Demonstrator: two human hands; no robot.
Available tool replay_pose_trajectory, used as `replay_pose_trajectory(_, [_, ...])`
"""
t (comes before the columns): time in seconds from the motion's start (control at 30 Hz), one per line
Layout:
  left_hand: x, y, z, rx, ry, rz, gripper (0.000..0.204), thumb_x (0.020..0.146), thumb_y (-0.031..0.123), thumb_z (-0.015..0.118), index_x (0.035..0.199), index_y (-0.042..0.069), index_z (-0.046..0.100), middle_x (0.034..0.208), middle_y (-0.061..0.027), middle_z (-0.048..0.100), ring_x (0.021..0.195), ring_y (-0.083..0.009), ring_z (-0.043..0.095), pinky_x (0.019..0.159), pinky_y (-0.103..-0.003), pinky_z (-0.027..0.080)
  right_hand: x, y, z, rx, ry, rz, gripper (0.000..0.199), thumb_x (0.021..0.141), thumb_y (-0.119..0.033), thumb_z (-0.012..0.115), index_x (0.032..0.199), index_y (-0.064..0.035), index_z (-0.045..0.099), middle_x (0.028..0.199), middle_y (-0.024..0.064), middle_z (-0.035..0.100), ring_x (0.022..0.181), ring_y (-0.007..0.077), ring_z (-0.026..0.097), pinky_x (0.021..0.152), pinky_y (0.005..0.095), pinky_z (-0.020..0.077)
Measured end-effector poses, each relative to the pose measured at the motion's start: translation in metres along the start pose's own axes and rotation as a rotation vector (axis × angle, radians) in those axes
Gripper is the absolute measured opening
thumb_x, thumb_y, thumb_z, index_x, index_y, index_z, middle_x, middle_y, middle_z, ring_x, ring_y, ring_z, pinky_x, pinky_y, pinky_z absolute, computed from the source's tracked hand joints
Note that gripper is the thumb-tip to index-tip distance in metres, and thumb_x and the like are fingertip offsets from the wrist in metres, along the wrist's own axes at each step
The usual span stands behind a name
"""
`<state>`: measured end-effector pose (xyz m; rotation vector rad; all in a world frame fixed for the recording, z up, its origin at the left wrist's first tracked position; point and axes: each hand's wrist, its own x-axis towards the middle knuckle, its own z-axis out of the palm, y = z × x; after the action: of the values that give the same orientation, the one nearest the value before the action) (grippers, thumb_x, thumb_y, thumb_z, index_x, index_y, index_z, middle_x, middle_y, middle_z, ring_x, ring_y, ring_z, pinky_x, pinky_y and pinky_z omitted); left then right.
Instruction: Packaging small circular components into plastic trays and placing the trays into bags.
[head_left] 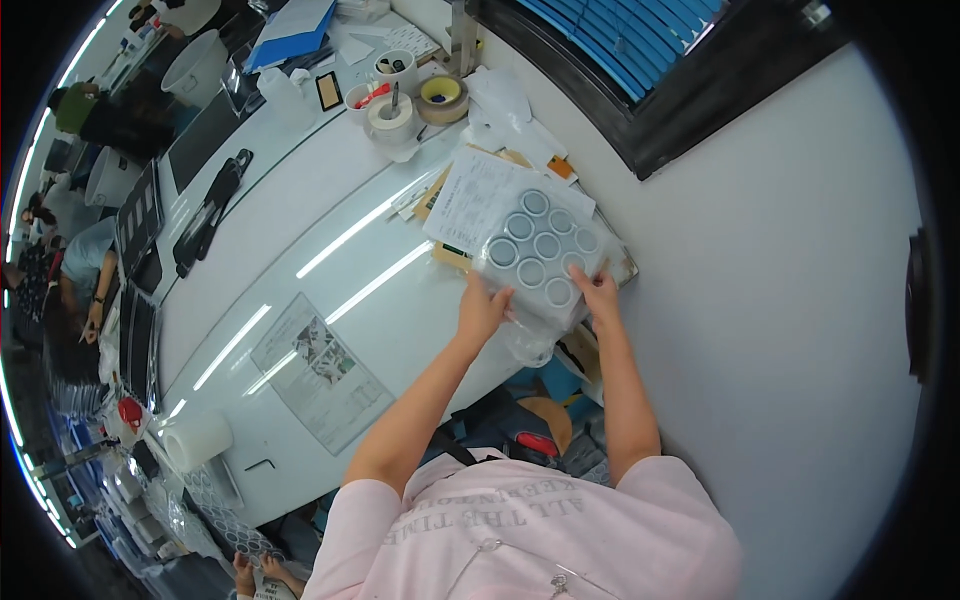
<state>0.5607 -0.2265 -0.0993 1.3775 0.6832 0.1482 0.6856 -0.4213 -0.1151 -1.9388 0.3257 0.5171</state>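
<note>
Both my hands grip a clear plastic package of grey rings, several round pieces laid out in rows under the plastic. On its near left side, my left hand is closed with the thumb on top. At the near right corner, my right hand pinches the edge, thumb over the plastic. The package is over a stack of papers at the table's right end. A white printed sheet lies just beyond it, partly covered. Loose crumpled plastic hangs below the package between my hands.
Tape rolls, a label roll and a cup stand at the back. A printed sheet lies on the glossy white table. A hex key is near the front edge. The wall is close on the right. Other people work at far left.
</note>
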Motion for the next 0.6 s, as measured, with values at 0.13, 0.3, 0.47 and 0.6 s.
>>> replay_pose_trajectory(0.13, [0.002,0.042,0.009,0.246,-0.099,0.024,0.029,0.086,0.008,0.061,0.099,-0.001,0.036,0.079,-0.0153,0.06,0.058,-0.0215,0.061,0.044,-0.03,0.051,0.006,0.003,-0.001,0.467,-0.035,-0.015,0.067,0.071,-0.033,0.081,0.114,0.0086,0.05,0.107,0.0138,0.059,0.099,0.023,0.059,0.082,0.0336,0.049])
replay_pose_trajectory(0.3, [0.005,0.067,0.02,0.31,-0.163,0.109,0.023,0.09,0.008,0.057,0.095,0.0,0.036,0.08,-0.0174,0.063,0.062,-0.0268,0.063,0.047,-0.034,0.05,-0.001,-0.017,-0.015,0.707,-0.094,0.019,0.063,0.077,-0.025,0.076,0.122,0.006,0.045,0.114,0.0146,0.056,0.102,0.0243,0.058,0.083,0.0357,0.051])
replay_pose_trajectory(0.47, [-0.033,0.079,0.007,0.398,-0.15,0.486,0.019,0.092,0.011,0.055,0.096,0.001,0.039,0.081,-0.0171,0.064,0.063,-0.0306,0.064,0.056,-0.038,0.047,-0.054,-0.042,-0.036,0.754,-0.058,-0.111,0.066,0.079,-0.019,0.072,0.132,-0.0005,0.037,0.123,0.0141,0.05,0.106,0.0253,0.055,0.085,0.0377,0.0507])
replay_pose_trajectory(0.6, [-0.099,0.102,-0.046,0.328,-0.122,0.404,0.017,0.092,0.01,0.055,0.097,0.002,0.041,0.081,-0.0169,0.064,0.065,-0.0303,0.065,0.056,-0.037,0.047,-0.103,-0.05,-0.025,0.66,-0.15,-0.293,0.07,0.077,-0.017,0.072,0.134,-0.0023,0.034,0.125,0.0118,0.047,0.112,0.0238,0.05,0.095,0.0373,0.0434])
